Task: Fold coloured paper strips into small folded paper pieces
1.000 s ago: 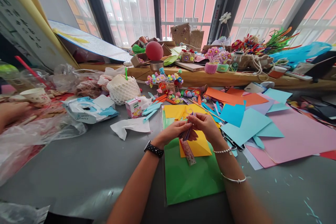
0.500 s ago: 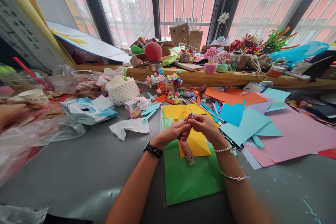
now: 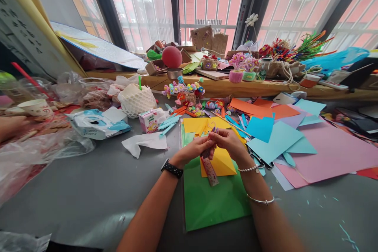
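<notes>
My left hand (image 3: 198, 149) and my right hand (image 3: 229, 141) meet over the yellow paper, both closed with the fingertips pinched together. Between them is a small purple piece (image 3: 215, 130), which looks like folded paper; the fingers hide most of it. Just below my left hand lies a ruler-like strip with a pink pattern (image 3: 210, 172), partly on the yellow paper (image 3: 226, 163) and partly on the green sheets (image 3: 217, 208). By my right wrist, scissors (image 3: 260, 160) lie partly under light blue paper (image 3: 277, 141).
A pack of wet wipes (image 3: 96, 124), a small pink box (image 3: 148, 121) and a white tissue (image 3: 144, 143) lie left. Pink paper (image 3: 333, 149) and orange paper (image 3: 262, 107) are on the right. A pot of craft flowers (image 3: 186, 94) stands behind. Another person's hand (image 3: 12, 128) is far left.
Both hands stay together over the yellow paper, fingers shifting slightly around the purple piece. My right wrist has moved a little left. The view has shifted slightly.
</notes>
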Tool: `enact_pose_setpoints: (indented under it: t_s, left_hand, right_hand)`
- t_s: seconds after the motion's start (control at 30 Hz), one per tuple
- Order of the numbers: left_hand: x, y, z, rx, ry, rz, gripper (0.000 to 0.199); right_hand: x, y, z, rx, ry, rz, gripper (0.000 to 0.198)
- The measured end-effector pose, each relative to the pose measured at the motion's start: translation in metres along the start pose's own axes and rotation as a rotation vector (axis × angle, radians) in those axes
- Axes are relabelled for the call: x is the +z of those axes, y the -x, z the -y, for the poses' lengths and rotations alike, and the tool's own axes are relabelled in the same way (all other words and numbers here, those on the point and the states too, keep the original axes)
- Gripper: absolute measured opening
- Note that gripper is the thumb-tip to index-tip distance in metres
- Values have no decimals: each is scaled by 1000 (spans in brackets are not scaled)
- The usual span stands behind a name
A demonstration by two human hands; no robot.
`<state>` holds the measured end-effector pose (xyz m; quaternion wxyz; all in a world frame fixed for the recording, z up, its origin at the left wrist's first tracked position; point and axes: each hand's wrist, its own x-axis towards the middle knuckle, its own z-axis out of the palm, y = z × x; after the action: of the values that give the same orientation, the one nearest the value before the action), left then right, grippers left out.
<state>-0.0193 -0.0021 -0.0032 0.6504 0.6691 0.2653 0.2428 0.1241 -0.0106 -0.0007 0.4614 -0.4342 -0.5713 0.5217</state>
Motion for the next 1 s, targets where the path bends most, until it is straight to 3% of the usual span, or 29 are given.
enact_pose_setpoints:
  t_s: [0.17, 0.27, 0.4, 0.53, 0.63, 0.83, 1.0]
  left_hand:
    - [0, 3, -2, 4, 411, 100, 29]
    - [1, 6, -6, -14, 547, 166, 25]
    - [1, 7, -8, -33, 612, 225, 25]
    - [3, 6, -6, -53, 614, 196, 26]
    - [5, 4, -5, -22, 515, 85, 29]
    - [10, -1, -5, 98, -6, -157, 33]
    - [12, -4, 0, 226, -296, -464, 37]
  right_hand:
    - [-2, 0, 0, 11, -179, 125, 38]
    - [-2, 1, 1, 15, -246, 195, 41]
    - [4, 2, 1, 7, -304, 141, 32]
    - [12, 1, 1, -8, -305, 43, 28]
    - [14, 0, 0, -13, -299, -36, 28]
    - [10, -4, -2, -5, -308, -226, 29]
    - [5, -8, -4, -93, -358, -353, 27]
